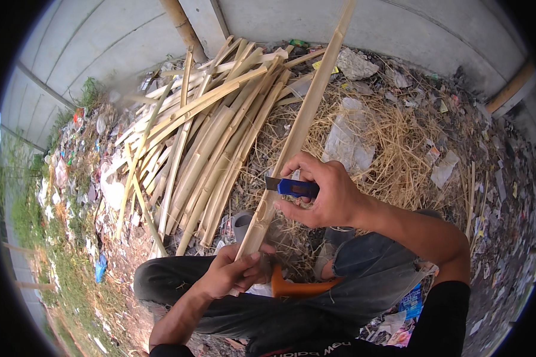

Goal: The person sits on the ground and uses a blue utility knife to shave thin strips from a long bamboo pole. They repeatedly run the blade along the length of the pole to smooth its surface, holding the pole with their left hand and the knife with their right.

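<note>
A long split bamboo strip point(307, 113) slants from my lap up toward the wall. Its near end is in my left hand point(235, 271), fingers wrapped round it. A blue utility knife point(298, 187) is gripped in my right hand point(324, 190), its short blade pointing left across the strip. The thumb and forefinger of that hand reach to the strip's edge. Below the blade, the strip's inner face shows a node and a rough patch.
A heap of split bamboo point(211, 137) lies ahead to the left. Straw-like shavings point(399, 149) cover the ground to the right, near a pale stone point(357, 64). A concrete wall point(363, 27) stands behind. Something orange point(301, 288) sits between my legs. Litter is scattered around.
</note>
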Tool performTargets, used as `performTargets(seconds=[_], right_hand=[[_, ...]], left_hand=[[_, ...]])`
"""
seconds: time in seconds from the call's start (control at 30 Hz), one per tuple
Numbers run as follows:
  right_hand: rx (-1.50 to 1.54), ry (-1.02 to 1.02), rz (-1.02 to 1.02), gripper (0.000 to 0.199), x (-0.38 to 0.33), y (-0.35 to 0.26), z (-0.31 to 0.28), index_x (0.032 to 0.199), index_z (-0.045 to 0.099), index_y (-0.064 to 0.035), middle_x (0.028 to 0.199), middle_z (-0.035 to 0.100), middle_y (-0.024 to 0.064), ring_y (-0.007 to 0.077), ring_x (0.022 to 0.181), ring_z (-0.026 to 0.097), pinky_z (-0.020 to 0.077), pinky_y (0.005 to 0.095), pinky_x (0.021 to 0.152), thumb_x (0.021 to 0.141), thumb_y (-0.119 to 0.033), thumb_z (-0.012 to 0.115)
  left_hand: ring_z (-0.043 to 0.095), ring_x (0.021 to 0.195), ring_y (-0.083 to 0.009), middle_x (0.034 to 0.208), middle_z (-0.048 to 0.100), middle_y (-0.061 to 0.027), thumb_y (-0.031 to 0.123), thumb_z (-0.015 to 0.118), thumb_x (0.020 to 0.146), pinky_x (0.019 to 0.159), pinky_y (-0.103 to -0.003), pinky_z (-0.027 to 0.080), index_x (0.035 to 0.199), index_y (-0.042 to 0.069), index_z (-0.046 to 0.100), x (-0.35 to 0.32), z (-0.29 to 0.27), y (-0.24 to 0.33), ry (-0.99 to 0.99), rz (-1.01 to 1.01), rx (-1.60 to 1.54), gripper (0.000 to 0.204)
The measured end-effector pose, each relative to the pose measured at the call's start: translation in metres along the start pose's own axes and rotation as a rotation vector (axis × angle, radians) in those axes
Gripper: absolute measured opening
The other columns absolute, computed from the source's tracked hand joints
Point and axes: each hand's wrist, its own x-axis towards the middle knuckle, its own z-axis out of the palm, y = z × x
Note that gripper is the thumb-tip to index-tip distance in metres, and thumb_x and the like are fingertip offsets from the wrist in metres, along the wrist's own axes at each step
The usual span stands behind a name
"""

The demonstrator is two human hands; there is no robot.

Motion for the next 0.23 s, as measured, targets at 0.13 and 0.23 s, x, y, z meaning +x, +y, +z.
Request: performTargets(seconds=[0.13,0.23], right_hand=[[-0.194,-0.095,-0.144,0.03,-0.005,0.017,0.01,0.093,0.064,-0.0051,0.071,0.071,0.0128,0.0325,0.066,0.074,0.058,0.0416,0.06,0.085,-0.027,0.082],[-0.347,-0.155,-0.153,0.029,-0.005,0.028,0.017,0.086,0.067,-0.0036,0.072,0.073,0.0126,0.0273,0.063,0.075,0.0576,0.0379,0.055,0.083,-0.026,0.085]], left_hand=[[0.041,0.049,-0.007,0.065,0.04,0.0028,0.022,0.051,0.11,0.046,-0.023,0.033,0.137,-0.003,0.055,0.002,0.001,-0.003,0.016,0.005,0.13,0.037],[0.041,0.05,-0.0072,0.062,0.04,0.0028,0.023,0.051,0.11,0.046,-0.023,0.033,0.137,-0.002,0.055,0.006,0.005,-0.004,0.038,-0.013,0.199,0.037]])
